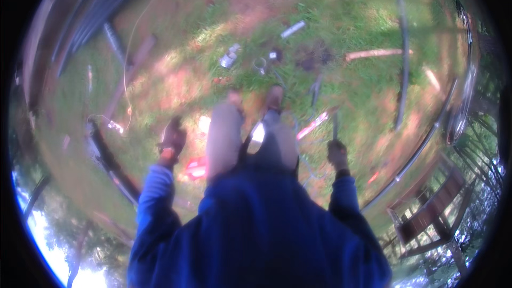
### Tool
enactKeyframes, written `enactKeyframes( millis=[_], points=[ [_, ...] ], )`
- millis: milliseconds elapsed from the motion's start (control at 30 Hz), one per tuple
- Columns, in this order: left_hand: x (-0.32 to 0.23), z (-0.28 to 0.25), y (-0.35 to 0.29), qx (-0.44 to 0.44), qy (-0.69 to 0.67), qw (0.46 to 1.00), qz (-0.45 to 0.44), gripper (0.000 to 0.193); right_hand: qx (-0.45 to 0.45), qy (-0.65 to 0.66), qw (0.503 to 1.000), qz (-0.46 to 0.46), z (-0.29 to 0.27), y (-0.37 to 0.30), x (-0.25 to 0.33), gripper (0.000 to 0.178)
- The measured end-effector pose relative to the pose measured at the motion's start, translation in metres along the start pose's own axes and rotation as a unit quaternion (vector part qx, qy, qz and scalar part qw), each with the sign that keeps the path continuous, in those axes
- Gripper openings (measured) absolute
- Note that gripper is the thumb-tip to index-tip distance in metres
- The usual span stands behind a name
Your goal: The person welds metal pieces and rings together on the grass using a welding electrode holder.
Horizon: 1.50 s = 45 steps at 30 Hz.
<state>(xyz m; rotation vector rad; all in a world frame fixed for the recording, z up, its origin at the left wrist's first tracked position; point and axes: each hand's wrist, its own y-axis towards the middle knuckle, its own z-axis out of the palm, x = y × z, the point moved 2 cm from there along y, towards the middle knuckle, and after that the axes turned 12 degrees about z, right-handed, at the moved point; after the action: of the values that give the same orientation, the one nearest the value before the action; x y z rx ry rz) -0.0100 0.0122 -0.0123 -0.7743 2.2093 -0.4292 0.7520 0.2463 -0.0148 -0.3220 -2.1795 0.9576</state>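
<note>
Head view: grass (pixel 362 21) underfoot.
My right hand (pixel 337 154) grips a dark rod (pixel 335 124); left hand (pixel 173 137) blurred, I cannot tell.

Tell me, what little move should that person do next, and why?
Perhaps take one short, careful step around the silvery-white cylindrical container: it sits in the green grass ahead of the brown shoes. The right hand seems to grip a slim dark stick-like thing, so tripping could be risky. The left hand is too blurred to read.
</note>
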Motion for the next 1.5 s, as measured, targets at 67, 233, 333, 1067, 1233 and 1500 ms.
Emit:
enactKeyframes(
  millis=[67,233,333,1067,1233,1500],
  points=[
    [0.001,0.009,-0.005,-0.024,-0.043,0.995,0.086,0.057,0.027,0.329,0.912,0.242,0.011,0.003,0.027,0.025],
    [-0.133,0.071,0.088,0.034,-0.002,0.982,0.185,0.061,-0.020,0.234,0.957,0.171,-0.004,0.075,0.039,0.021],
    [-0.151,0.105,0.155,0.068,0.029,0.966,0.250,0.063,-0.034,0.141,0.969,0.202,0.028,0.102,0.042,0.018],
    [-0.036,0.495,0.552,0.066,0.279,0.703,0.651,0.071,0.001,0.094,0.989,-0.110,0.217,0.491,-0.084,0.021],
    [-0.024,0.504,0.563,-0.014,0.276,0.645,0.713,0.061,-0.025,0.064,0.990,-0.121,0.237,0.465,-0.038,0.019],
    [-0.057,0.474,0.518,0.025,0.327,0.657,0.679,0.061,0.033,0.057,0.985,-0.160,0.249,0.450,-0.035,0.021]
  ],
)
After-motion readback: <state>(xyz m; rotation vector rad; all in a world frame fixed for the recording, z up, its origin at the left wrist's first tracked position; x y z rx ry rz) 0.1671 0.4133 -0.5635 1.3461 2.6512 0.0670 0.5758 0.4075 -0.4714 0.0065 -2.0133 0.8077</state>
